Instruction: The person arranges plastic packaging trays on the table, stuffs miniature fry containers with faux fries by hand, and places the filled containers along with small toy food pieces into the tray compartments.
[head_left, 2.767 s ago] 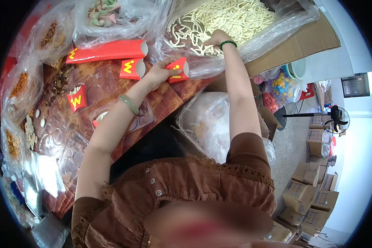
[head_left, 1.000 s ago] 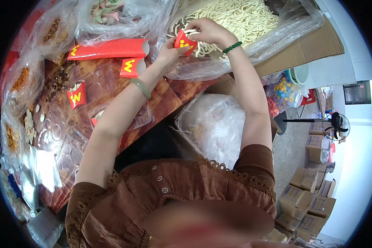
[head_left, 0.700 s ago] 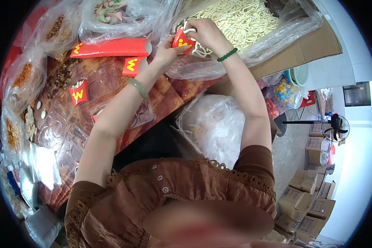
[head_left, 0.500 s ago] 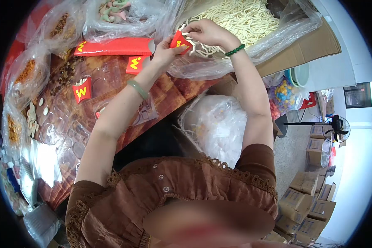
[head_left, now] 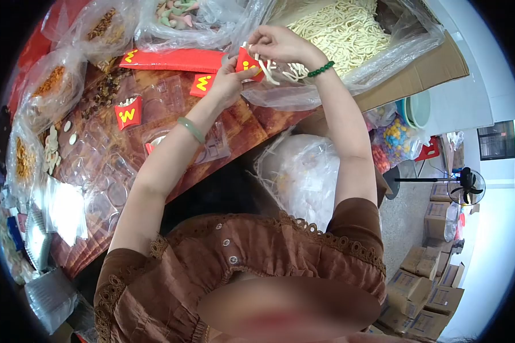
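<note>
My left hand (head_left: 229, 80) is closed around a small red fries carton (head_left: 247, 63) with a yellow mark. At its mouth, my right hand (head_left: 283, 44) pinches pale cream stick-shaped pieces (head_left: 268, 73), some hanging down beside the carton. How many sit inside the carton is hidden by my fingers. Behind my right hand, a plastic-lined cardboard box (head_left: 420, 74) holds a heap of the same sticks (head_left: 343, 31). A filled red carton (head_left: 128, 112) lies on the table to the left. Another red carton (head_left: 201, 84) lies near my left wrist, below a long row of nested red cartons (head_left: 177, 60).
Clear plastic trays (head_left: 97, 177) cover part of the wooden table (head_left: 257, 128). Bags of orange bits (head_left: 51, 83) and pastel pieces (head_left: 177, 14) line its far side. A plastic-lined bin (head_left: 303, 171) stands below the edge. Cardboard boxes (head_left: 409, 291) and a fan (head_left: 466, 186) are at right.
The view has shifted, so the table things appear farther right. My right hand stays at the carton's mouth, its fingers more curled, and the sticks hang more visibly beside the carton.
</note>
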### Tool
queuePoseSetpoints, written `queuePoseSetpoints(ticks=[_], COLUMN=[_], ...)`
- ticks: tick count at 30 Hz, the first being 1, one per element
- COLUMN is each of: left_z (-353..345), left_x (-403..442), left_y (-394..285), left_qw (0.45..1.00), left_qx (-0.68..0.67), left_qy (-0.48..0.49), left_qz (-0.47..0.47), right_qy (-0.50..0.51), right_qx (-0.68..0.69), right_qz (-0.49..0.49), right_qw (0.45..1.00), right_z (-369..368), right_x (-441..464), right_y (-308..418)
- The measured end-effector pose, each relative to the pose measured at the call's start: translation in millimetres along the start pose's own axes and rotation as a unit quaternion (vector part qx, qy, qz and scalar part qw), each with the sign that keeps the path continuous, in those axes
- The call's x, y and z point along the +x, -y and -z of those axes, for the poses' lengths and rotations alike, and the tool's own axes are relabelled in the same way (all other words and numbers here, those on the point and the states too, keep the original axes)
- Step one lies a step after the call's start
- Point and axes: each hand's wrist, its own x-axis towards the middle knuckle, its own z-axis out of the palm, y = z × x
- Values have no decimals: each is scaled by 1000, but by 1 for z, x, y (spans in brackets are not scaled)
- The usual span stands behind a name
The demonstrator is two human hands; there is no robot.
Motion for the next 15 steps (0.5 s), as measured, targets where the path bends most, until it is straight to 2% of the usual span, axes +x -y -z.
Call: queuePoseSetpoints(ticks=[2, 3, 5, 7, 9, 10, 14, 15], left_z=[3, 8, 19, 23, 19, 20, 25, 26], left_x=[-12, -15, -14, -16, -20, -22, -32, -34], left_y=[-10, -11, -14, -15, -17, -17, -21, -21], left_qw=[994, 994, 994, 994, 993, 993, 999, 1000], left_qx=[-109, -110, -108, -108, -116, -118, -31, 1], left_qy=[30, 24, 12, 20, 18, 17, -10, -14], left_qz=[-2, -4, 8, 6, -5, -5, -15, -15], right_qy=[-137, -149, -181, -185, -186, -199, -170, -169], right_qx=[-56, -185, -260, -271, -163, -147, -156, -240], right_qz=[60, -8, 66, 55, -1, 40, 37, 81], right_qw=[987, 971, 946, 943, 969, 968, 972, 953], right_z=[0, 2, -16, -38, -55, -59, -50, -48], right_x=[-10, -20, -31, -30, -30, -27, -24, -22], right_y=[9, 28, 32, 23, 13, 8, 17, 21])
